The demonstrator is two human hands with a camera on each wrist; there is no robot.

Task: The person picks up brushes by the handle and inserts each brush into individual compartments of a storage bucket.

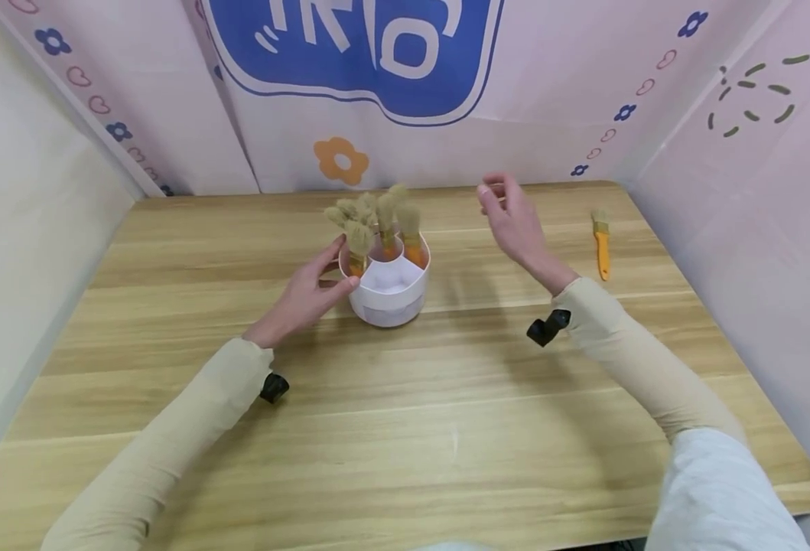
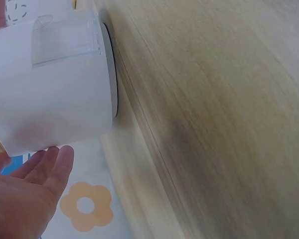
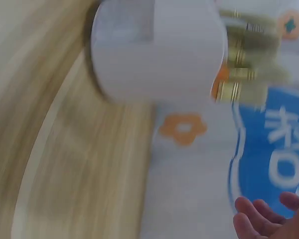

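Note:
A round white desk organizer (image 1: 391, 306) with compartments stands on the table. Several brushes with tan bristles (image 1: 359, 237) and orange handles stick up from it; its front compartment (image 1: 389, 277) holds none. At the organizer's left side is my left hand (image 1: 304, 291), thumb by the front rim and fingers toward the back. The left wrist view shows the fingers (image 2: 60, 172) nearly straight against the white wall. My right hand (image 1: 515, 226) hovers to the right of the organizer, loosely bent and holding nothing. One more brush (image 1: 602, 249) with an orange handle lies farther right.
The wooden table (image 1: 391, 444) has a printed backdrop (image 1: 515, 145) along its far edge and white side walls. A clear label pocket (image 2: 65, 42) is on the organizer's wall. Black wrist cameras (image 1: 549, 327) sit on both sleeves.

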